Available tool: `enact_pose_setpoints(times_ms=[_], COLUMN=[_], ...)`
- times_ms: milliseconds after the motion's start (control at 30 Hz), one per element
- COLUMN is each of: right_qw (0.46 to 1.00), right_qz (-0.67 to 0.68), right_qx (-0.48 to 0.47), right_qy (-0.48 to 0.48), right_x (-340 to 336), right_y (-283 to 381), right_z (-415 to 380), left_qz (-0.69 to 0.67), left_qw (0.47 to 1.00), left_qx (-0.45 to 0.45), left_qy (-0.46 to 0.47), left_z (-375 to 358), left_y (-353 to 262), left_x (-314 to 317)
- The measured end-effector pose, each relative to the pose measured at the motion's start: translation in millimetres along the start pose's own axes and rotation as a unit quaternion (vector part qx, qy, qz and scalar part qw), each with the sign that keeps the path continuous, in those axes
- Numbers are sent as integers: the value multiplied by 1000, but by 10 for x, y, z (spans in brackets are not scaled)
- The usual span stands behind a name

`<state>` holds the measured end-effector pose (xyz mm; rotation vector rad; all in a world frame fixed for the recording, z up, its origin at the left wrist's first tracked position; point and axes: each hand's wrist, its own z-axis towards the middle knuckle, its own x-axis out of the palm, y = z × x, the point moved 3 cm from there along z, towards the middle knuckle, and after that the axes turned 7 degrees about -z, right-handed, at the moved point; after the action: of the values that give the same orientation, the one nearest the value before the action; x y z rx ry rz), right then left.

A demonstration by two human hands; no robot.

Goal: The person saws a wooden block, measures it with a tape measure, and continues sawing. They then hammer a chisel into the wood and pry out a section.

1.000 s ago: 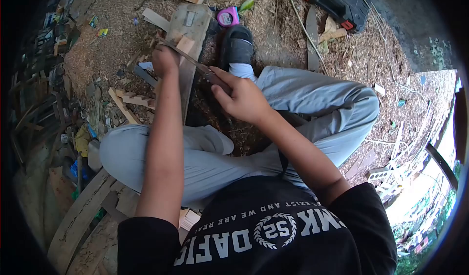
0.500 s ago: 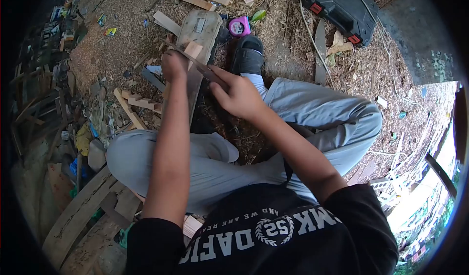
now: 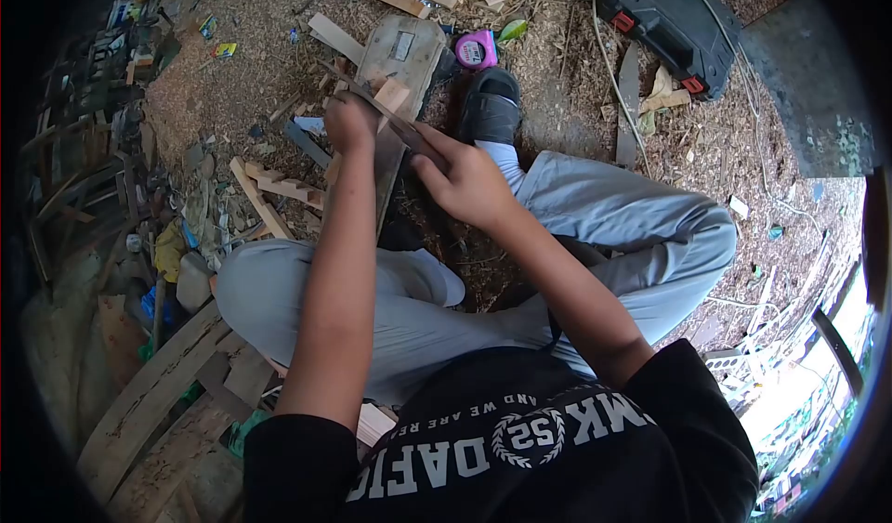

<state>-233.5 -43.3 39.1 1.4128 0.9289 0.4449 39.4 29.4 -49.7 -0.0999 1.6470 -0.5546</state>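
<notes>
My right hand is closed around the handle end of a long thin blade, which looks like a handsaw; its teeth are too small to make out. The blade slants across a light wood block lying on a worn plank bench. On the block's left side, near the blade, my left hand has its fingers curled and presses the wood down. Part of the block is hidden under the blade and that hand.
A pink tape measure lies beside the bench, close to my shoe. A black tool case with red latches stands to the right, a cable over it. Notched wood offcuts and shavings litter the ground. Scrap piles up on the left.
The whole view has shifted, so the bench and hands appear slightly farther right. Both hands keep their hold, and the handsaw still crosses the block with little visible movement.
</notes>
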Motion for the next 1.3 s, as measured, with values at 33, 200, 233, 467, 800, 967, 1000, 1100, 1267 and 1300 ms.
enact_pose_setpoints(times_ms=[33,200,233,467,800,967,1000,1100,1267,1300], right_qw=[999,998,995,997,999,1000,1000,999,992,993], right_qz=[4,-14,-36,-9,-7,-2,-5,-20,7,-15], right_qx=[-30,39,59,46,28,7,-15,40,98,96], right_qy=[-29,46,66,62,19,5,-9,15,79,74], right_x=[-79,-214,-185,-471,-435,-395,-397,-610,-772,-765], right_y=[13,81,123,39,84,79,80,153,236,284], right_z=[-100,-184,-94,-560,-503,-428,-443,-713,-809,-755], left_qz=[27,13,32,-14,-13,-1,-4,-15,-4,68], left_qw=[999,999,998,998,997,997,995,999,996,997], left_qx=[32,1,30,-55,-71,-73,-93,-50,-82,-15], left_qy=[-28,-30,-41,-34,-42,-7,32,-3,-24,17], left_z=[1,40,66,-7,25,135,159,7,126,162], left_y=[-61,12,-2,-177,-164,-103,-88,-154,-103,-134], left_x=[-23,84,55,-87,-117,-73,-79,-64,-62,-69])
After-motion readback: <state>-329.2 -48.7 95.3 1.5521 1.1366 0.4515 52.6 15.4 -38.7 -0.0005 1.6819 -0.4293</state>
